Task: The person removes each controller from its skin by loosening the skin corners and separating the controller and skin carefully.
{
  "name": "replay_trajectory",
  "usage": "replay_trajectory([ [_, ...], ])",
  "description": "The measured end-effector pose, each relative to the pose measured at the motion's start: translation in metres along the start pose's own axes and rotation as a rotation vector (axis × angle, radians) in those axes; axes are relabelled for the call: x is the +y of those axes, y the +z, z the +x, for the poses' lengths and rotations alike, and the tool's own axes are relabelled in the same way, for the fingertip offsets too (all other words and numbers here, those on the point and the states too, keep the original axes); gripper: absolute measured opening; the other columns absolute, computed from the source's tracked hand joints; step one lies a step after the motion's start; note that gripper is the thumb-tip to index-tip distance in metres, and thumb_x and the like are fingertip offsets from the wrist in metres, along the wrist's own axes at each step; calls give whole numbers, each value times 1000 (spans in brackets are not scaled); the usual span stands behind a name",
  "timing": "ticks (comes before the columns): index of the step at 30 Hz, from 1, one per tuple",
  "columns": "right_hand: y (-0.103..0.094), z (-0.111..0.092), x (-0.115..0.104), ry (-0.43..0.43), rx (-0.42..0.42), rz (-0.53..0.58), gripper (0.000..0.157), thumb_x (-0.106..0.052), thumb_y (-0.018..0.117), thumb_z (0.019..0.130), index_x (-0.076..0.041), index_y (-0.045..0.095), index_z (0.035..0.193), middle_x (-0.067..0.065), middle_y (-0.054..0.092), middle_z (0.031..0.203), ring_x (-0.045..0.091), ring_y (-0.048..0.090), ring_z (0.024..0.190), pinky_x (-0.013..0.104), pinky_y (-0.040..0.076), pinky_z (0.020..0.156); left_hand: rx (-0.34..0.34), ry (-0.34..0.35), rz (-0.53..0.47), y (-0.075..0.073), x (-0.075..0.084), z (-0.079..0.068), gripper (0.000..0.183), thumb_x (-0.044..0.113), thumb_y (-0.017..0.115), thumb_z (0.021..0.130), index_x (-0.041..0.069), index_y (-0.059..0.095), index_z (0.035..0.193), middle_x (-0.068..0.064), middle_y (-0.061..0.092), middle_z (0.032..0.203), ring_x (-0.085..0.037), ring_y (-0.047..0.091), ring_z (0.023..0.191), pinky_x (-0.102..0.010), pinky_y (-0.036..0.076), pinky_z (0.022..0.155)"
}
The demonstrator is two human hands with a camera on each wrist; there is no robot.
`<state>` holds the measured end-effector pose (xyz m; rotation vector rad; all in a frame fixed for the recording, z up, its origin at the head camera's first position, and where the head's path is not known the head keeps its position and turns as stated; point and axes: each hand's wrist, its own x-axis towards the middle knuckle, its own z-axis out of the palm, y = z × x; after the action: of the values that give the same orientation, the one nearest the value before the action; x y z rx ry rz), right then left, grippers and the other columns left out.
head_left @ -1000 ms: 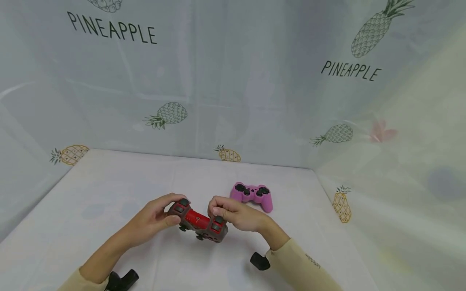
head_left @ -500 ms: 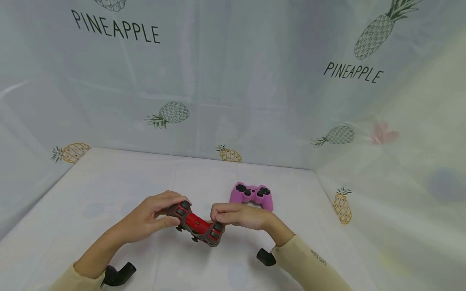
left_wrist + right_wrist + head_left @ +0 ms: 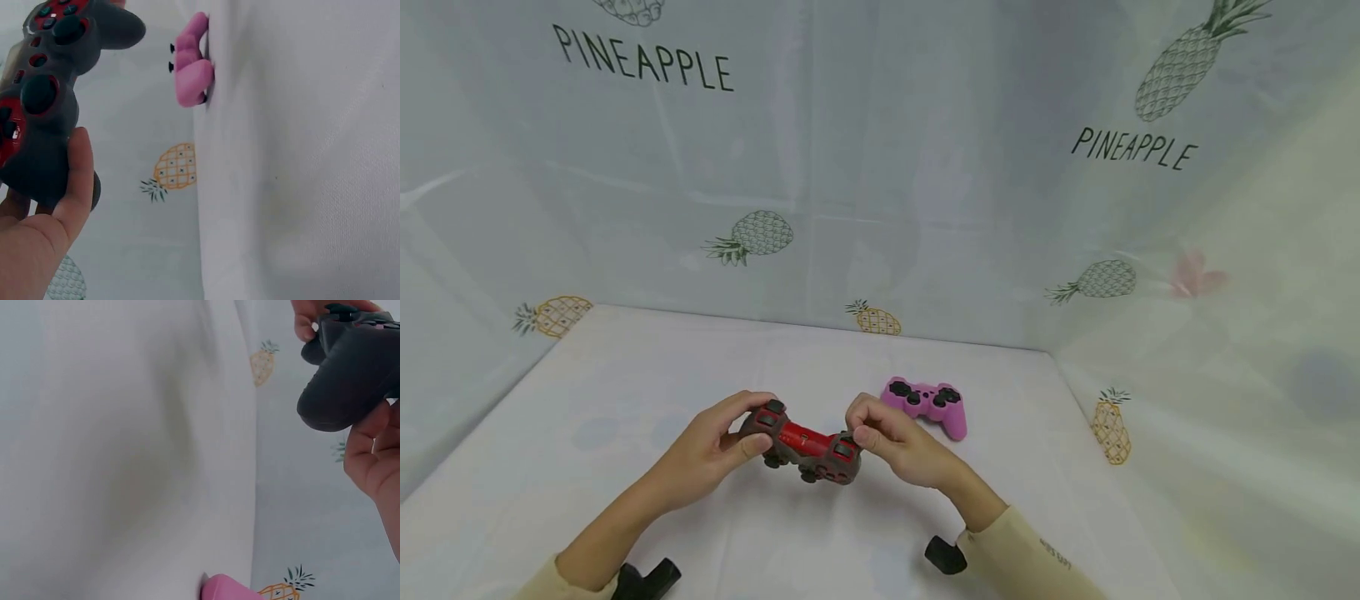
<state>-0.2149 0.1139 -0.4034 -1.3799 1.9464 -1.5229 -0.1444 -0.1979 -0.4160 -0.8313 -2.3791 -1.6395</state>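
Note:
A red game controller with a dark grey outer shell point(image 3: 807, 442) is held above the white table in both hands. My left hand point(image 3: 703, 454) grips its left handle, thumb on the near side and fingers behind. At the opposite end, my right hand point(image 3: 910, 442) pinches the edge by the shoulder buttons with curled fingers and thumb. The left wrist view shows the sticks and buttons of this controller point(image 3: 47, 156). Its grey handle point(image 3: 350, 381) partly hides the right fingertips in the right wrist view. Just beyond my right hand lies a pink game controller point(image 3: 931, 402) with black buttons.
A white cloth covers the table point(image 3: 647, 367). Behind it and at the sides hangs a pale curtain point(image 3: 925, 183) printed with pineapples. Black wrist cameras stick out near both cuffs, the right one point(image 3: 945, 556) low over the cloth.
The red and grey controller's right end has come up, so it sits more level. My right hand has lifted slightly, its fingers still at that end. The pink controller stays on the table.

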Motion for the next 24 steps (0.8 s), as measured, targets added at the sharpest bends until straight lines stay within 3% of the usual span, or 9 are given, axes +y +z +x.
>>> replay_trajectory([
  [5, 2, -2, 3, -67, 48, 6, 13, -14, 51, 112, -7, 51, 101, 8, 43, 100, 16, 45, 98, 29, 41, 79, 28, -37, -36, 1, 0, -3, 40, 4, 67, 103, 11, 57, 142, -11, 61, 128, -15, 73, 91, -27, 60, 79],
  [11, 2, -2, 3, -122, 119, -5, 9, -12, 55, 110, -8, 55, 102, 9, 45, 101, 15, 45, 100, 29, 43, 81, 71, -61, 14, 2, 3, -2, 41, 7, 68, 104, 12, 54, 142, -8, 62, 127, -16, 72, 86, -27, 57, 74],
  [15, 3, -2, 1, -184, 146, -36, 9, -13, 57, 110, -9, 56, 102, 9, 48, 101, 17, 47, 102, 26, 47, 82, 105, -41, 15, 3, 10, -1, 43, 5, 66, 104, 14, 53, 144, -8, 60, 127, -16, 71, 93, -25, 59, 81],
  [18, 3, -2, -1, -237, 157, -61, 9, -15, 57, 110, -9, 55, 103, 10, 50, 104, 18, 51, 105, 27, 53, 97, 131, -21, 15, 3, 15, 1, 44, 3, 65, 104, 13, 52, 145, -9, 59, 128, -15, 70, 99, -24, 59, 87],
  [21, 4, -1, -5, -285, 179, -132, 8, -15, 57, 109, -9, 56, 105, 11, 54, 106, 20, 54, 106, 33, 55, 102, 156, -20, 42, 3, 19, 2, 44, 4, 63, 105, 12, 51, 147, -9, 59, 129, -11, 66, 101, -22, 58, 84],
  [24, 6, 1, -8, -315, 234, -286, 3, -11, 63, 106, -11, 61, 103, 7, 60, 105, 22, 61, 107, 34, 57, 101, 163, -21, 40, 4, 21, 3, 43, 3, 61, 107, 11, 49, 147, -9, 59, 128, -10, 63, 103, -21, 56, 84],
])
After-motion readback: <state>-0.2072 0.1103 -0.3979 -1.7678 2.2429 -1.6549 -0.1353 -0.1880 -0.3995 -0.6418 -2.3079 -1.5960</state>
